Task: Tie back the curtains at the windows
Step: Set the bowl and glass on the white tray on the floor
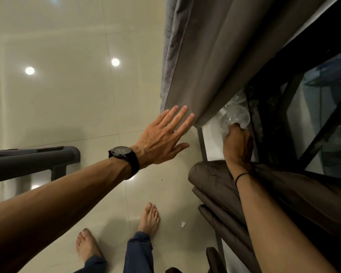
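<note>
A grey-brown curtain (211, 62) hangs down from the top of the view, with a paler lace-patterned layer (168, 56) along its left edge. My left hand (163, 138), a black watch on its wrist, is spread flat with straight fingers touching the curtain's lower hem. My right hand (237, 146) reaches behind the curtain to the window side, its fingers curled into a crumpled clear plastic thing (235, 113). What that plastic is I cannot tell. The dark window (313, 107) lies to the right.
A brown padded chair back (215, 186) stands right under my right forearm, with more cushions stacked below it. A dark table edge (34, 162) is at the left. My bare feet (149, 217) stand on glossy cream tiles; a small paper scrap (183, 224) lies nearby.
</note>
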A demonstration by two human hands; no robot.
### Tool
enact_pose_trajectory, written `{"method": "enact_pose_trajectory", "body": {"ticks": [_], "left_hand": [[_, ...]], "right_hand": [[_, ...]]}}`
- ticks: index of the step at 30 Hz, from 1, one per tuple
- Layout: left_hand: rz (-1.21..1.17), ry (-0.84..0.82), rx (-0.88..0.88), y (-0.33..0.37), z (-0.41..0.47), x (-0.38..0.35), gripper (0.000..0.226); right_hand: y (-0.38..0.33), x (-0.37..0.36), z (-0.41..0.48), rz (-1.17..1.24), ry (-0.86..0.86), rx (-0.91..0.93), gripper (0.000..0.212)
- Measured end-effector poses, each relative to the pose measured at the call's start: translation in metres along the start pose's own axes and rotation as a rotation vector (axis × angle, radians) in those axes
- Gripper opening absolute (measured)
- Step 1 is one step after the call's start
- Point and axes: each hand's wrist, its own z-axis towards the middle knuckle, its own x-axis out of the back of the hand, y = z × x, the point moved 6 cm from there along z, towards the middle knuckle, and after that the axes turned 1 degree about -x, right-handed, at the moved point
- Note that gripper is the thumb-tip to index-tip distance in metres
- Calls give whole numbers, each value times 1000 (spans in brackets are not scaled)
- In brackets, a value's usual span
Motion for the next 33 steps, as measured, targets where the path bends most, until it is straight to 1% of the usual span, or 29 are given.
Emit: {"method": "enact_pose_trajectory", "body": {"ticks": [4,7,10,14,17,21,23,26,29,33], "left_hand": [[-17,3,51,-19,-23,15,84],[-37,30,110,-37,-52,37,83],[-29,78,200,-62,-98,64,83],[-18,133,318,-101,-168,101,74],[11,174,424,-144,-232,134,73],[35,252,639,-204,-336,186,72],[31,295,730,-223,-390,208,74],[50,317,876,-241,-480,225,77],[64,310,1003,-252,-562,227,78],[54,277,1130,-260,-643,210,81]], "right_hand": [[-25,5,-33,-9,-23,90,28],[-53,11,-69,-1,8,200,17],[-98,25,-116,39,31,337,8],[-177,52,-175,138,29,533,15],[-256,70,-207,147,42,702,21],[-378,95,-268,186,64,958,20],[-428,105,-304,236,52,1087,24],[-490,116,-367,316,45,1278,30],[-536,110,-420,340,27,1400,34],[-586,87,-472,299,12,1455,19]]}}
